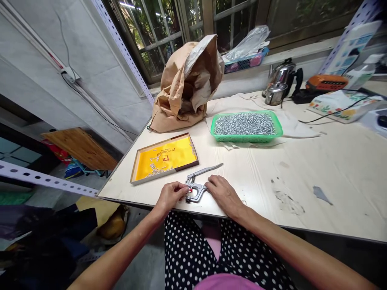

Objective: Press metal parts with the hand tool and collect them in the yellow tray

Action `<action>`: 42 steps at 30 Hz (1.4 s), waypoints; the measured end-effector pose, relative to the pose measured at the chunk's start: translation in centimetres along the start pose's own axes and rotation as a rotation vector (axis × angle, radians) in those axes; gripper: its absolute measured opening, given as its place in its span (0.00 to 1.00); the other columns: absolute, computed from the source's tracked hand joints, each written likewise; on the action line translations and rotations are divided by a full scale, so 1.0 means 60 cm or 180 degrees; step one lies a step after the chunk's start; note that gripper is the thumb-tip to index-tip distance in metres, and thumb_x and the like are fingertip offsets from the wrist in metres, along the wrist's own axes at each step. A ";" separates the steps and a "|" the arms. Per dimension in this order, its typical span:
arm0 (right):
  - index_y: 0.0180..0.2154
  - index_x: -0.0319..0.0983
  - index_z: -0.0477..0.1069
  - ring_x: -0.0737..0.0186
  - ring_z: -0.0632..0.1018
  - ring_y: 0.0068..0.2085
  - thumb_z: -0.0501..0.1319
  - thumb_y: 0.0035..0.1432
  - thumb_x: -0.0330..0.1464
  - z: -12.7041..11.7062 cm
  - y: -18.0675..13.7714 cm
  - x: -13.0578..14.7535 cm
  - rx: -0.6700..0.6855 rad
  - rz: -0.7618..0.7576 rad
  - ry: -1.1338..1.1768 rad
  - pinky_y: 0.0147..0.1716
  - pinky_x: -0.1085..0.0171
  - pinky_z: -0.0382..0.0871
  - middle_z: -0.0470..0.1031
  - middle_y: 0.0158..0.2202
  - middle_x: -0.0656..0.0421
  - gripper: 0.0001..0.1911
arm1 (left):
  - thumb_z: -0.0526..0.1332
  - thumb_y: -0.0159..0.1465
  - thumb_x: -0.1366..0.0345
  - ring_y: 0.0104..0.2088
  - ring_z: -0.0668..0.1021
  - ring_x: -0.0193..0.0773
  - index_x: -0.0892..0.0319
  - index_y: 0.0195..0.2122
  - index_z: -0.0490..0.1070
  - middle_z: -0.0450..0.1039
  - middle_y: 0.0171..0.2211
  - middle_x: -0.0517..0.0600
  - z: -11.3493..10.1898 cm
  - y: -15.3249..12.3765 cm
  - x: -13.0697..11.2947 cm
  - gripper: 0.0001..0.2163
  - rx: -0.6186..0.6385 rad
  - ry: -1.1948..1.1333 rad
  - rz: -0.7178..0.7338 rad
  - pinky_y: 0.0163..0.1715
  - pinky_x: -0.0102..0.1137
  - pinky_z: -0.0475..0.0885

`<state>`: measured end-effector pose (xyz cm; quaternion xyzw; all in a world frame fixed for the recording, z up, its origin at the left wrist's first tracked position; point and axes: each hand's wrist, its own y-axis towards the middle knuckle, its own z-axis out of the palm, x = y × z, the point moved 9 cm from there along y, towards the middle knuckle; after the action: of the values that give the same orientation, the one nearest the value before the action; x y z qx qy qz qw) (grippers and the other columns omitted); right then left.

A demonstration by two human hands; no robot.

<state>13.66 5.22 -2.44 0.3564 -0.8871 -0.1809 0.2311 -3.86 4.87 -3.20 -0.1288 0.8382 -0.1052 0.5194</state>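
Note:
A small metal hand press (196, 189) with a long lever sticking up and right stands at the near edge of the pale table (302, 173). My left hand (171, 195) is pinched at the press's jaw on its left side; what the fingertips hold is too small to name. My right hand (222, 193) rests on the table against the right side of the press, fingers curled beside its base. A yellow-lined flat tray (165, 158) with a few small metal pieces lies just behind my left hand. A green basket (247, 127) full of small metal parts sits farther back.
A crumpled brown paper sack (186, 86) stands at the back left of the table. A steel kettle (279, 82), an orange device (326, 82), cables and packets lie at the back right. White cloth lies under the basket. A perforated metal rail (45, 179) runs at left.

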 end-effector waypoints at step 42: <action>0.41 0.41 0.69 0.55 0.68 0.45 0.53 0.64 0.26 0.001 -0.003 0.009 0.0292 -0.0057 -0.0052 0.52 0.52 0.60 0.69 0.43 0.53 0.08 | 0.70 0.41 0.45 0.19 0.65 0.29 0.61 0.19 0.66 0.64 0.15 0.43 0.034 -0.016 0.035 0.23 0.0920 0.0425 -0.0938 0.22 0.27 0.59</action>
<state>13.37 4.75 -2.44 0.3730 -0.8931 -0.1450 0.2056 -2.81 3.21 -5.60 -0.1669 0.8191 -0.3073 0.4548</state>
